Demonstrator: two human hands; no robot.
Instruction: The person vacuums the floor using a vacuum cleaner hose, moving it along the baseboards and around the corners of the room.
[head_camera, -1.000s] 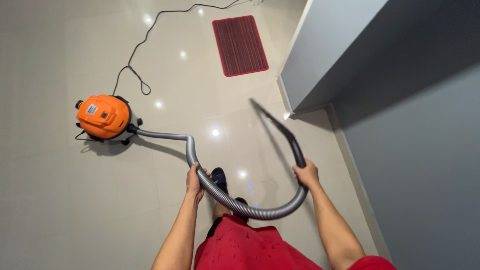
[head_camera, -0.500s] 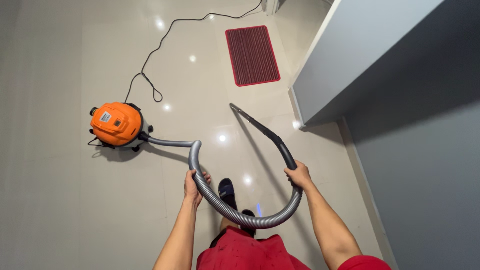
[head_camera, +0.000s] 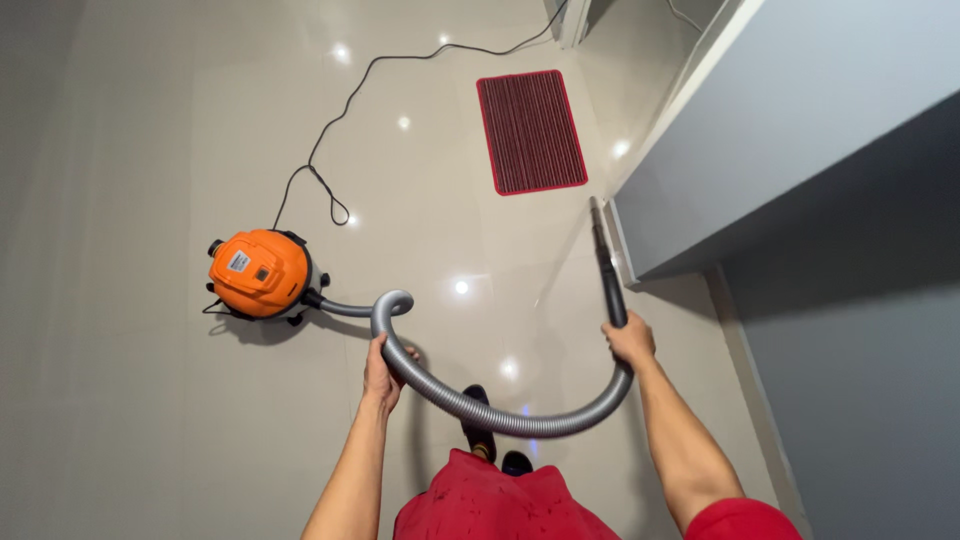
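Grey hose (head_camera: 520, 420) gripped by both hands, left hand (head_camera: 382, 372), right hand (head_camera: 630, 342)

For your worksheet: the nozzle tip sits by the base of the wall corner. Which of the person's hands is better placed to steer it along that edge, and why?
Probably the right hand: it grips the black nozzle wand, whose tip is at the wall base. The left hand only holds the grey hose near the orange vacuum.

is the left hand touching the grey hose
Touching. The head view shows the left hand with its fingers wrapped round the grey hose, no gap between them, just below the bend that leads to the orange vacuum.
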